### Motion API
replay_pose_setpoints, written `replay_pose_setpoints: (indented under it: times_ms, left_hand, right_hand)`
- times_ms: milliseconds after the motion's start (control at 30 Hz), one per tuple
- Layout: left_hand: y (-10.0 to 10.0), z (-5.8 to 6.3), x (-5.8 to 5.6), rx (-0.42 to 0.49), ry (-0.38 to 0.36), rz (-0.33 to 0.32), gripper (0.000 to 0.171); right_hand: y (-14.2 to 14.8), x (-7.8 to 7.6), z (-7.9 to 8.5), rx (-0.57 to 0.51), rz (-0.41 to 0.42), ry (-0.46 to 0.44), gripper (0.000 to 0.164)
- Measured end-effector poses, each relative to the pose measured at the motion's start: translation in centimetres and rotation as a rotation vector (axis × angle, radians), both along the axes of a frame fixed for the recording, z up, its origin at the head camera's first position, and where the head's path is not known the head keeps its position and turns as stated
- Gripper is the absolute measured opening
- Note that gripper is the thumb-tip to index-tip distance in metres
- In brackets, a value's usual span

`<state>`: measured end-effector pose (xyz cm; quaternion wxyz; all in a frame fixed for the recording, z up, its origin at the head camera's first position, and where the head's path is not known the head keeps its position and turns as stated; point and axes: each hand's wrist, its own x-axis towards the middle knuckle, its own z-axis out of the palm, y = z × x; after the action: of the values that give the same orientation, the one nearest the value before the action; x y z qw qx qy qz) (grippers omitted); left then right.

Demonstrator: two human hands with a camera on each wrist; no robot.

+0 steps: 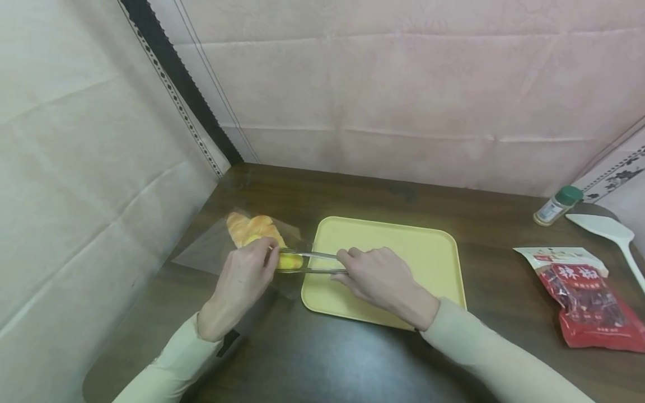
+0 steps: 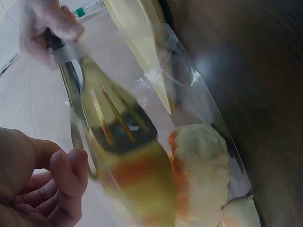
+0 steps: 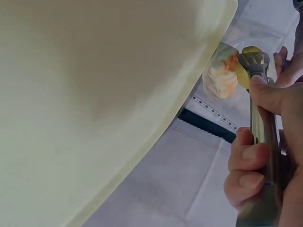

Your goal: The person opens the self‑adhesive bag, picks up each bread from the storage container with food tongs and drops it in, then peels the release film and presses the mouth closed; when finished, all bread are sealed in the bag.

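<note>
My right hand point(image 1: 380, 280) grips metal tongs point(image 1: 322, 271), whose slotted tips point(image 3: 255, 59) reach leftward past the tray. At the tips is a yellow bread roll point(image 1: 291, 262), seen through clear film in the left wrist view. A clear plastic bag point(image 1: 201, 252) lies on the table's left side with golden-brown bread point(image 1: 254, 226) in it. My left hand point(image 1: 247, 271) is at the bag's mouth beside the tong tips. Its thumb and forefinger point(image 2: 68, 172) pinch the bag's edge.
A pale yellow tray point(image 1: 388, 238) sits mid-table, under my right hand. On the right lie a red food packet point(image 1: 594, 302) and a white spatula point(image 1: 602, 226). A green-capped seasoning bottle point(image 1: 558, 206) lies close by. Cloth hangs point(image 1: 403, 89) behind and on the left.
</note>
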<state>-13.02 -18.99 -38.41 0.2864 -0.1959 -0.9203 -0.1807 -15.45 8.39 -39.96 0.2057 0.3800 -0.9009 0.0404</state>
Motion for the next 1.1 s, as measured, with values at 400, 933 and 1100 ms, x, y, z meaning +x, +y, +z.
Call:
replay_pose_setpoints:
  times_ms: [400, 933, 1100]
  left_hand:
    - [0.7, -0.2, 0.1, 0.001, 0.031, -0.024, 0.011]
    - [1.0, 0.0, 0.4, 0.019, 0.052, -0.033, 0.013]
    - [1.0, 0.1, 0.4, 0.015, 0.037, -0.021, 0.014]
  right_hand:
    - [-4.8, -1.2, 1.0, 0.072, 0.025, -0.01, 0.038]
    - [-9.8, -1.4, 1.4, 0.058, -0.044, -0.205, 0.034]
    - [-10.4, -1.5, 1.0, 0.083, -0.051, -0.235, 0.033]
